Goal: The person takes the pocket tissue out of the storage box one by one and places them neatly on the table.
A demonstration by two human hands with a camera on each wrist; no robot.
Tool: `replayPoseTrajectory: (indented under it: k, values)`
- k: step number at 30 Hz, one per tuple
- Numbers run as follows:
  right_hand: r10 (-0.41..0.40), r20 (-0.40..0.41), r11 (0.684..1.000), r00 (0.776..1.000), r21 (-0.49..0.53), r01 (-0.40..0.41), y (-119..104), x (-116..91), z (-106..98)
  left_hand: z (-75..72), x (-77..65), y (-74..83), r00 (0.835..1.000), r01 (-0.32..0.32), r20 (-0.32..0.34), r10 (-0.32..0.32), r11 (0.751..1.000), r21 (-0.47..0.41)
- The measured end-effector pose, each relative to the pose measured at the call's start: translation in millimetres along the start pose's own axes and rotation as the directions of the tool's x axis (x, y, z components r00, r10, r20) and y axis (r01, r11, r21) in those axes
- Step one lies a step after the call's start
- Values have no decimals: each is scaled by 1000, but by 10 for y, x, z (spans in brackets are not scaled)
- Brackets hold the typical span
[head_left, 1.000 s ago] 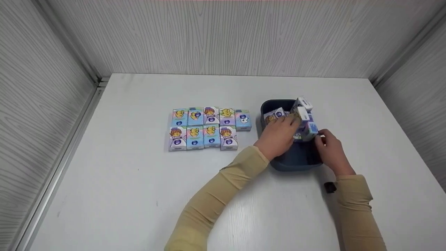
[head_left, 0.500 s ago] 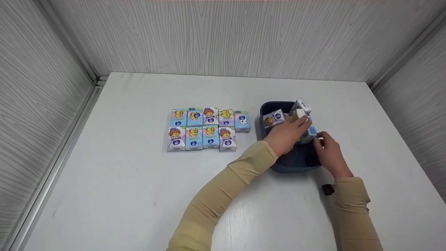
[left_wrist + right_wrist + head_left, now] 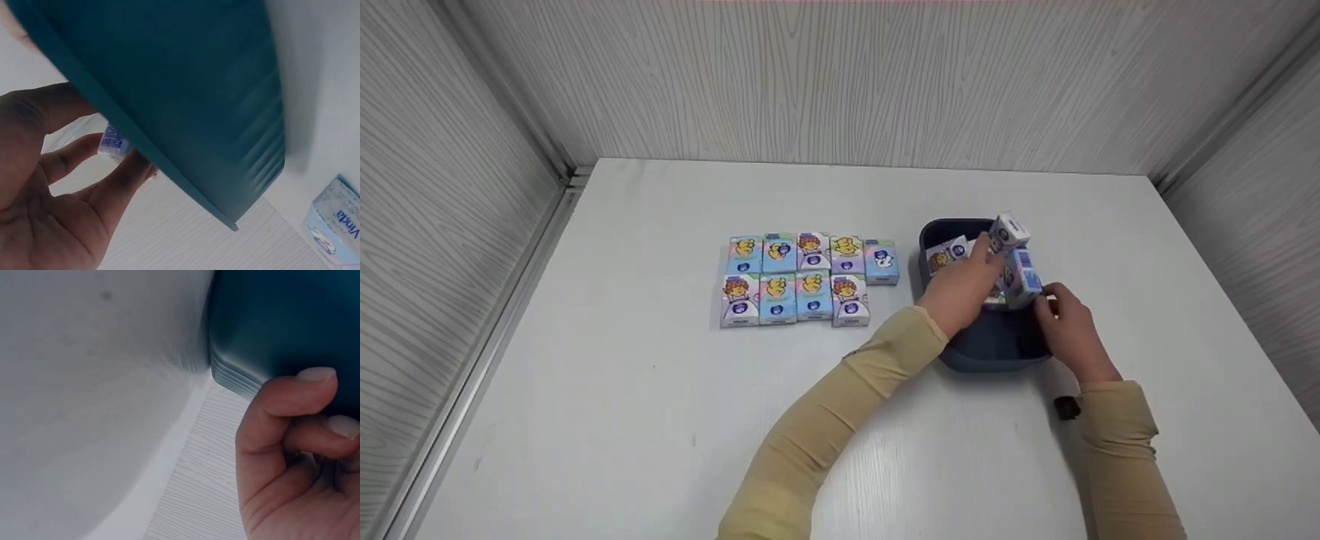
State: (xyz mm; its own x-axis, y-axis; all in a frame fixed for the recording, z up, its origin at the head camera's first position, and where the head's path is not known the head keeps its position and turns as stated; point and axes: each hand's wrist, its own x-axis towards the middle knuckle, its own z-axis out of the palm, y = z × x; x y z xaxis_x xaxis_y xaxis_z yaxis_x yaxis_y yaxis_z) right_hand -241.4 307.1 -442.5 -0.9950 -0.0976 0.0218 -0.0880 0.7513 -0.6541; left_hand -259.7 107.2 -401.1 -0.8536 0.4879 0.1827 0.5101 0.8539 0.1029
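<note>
A dark blue plastic storage bin point(image 3: 994, 364) stands right of centre, holding several small printed tissue packs. My left hand point(image 3: 964, 289) reaches over its near left side and holds a pack low among the others; its fingers partly hide that pack. In the left wrist view the fingers pass behind the bin's rim, and the end of a tissue pack point(image 3: 114, 142) shows between them. Two packs stand upright by the hand, a white-topped pack point(image 3: 1011, 231) and a blue-purple pack point(image 3: 1023, 279). My right hand point(image 3: 1072, 326) grips the bin's right rim with curled fingers.
Left of the bin, several tissue packs point(image 3: 778, 298) lie face up in two touching rows; the blue pack point(image 3: 881, 261) at the right end is closest to the bin. A small black object point(image 3: 1066, 407) is beside the right wrist. Wood-grain panels point(image 3: 840, 82) wall the table.
My left hand has shifted slightly and dropped lower in the bin. The white-topped pack by its fingers no longer stands up there, uncovering the blue-purple pack. My right hand stays at the rim.
</note>
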Motion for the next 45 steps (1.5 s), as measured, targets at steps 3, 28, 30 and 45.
replayPoseTrajectory:
  k: [3, 28, 30, 45]
  values:
    - [3, 4, 1000, 1000, 5, -3, 2, 3, -3, 4, -21, -11, 1000, 17, -6, -17, 1000, -12]
    - [6, 5, 1000, 1000, 9, -6, -9, -9, 5, 228, -76, -32, 990, -59, 125, 59, 998, -7]
    - [8, 3, 1000, 1000, 10, -8, -8, -3, 2, 209, -81, -22, 989, -57, 136, 61, 998, -31]
    - [20, 12, 1000, 1000, 6, -20, 13, 20, -8, 97, -170, -86, 996, -91, 13, 93, 986, -141]
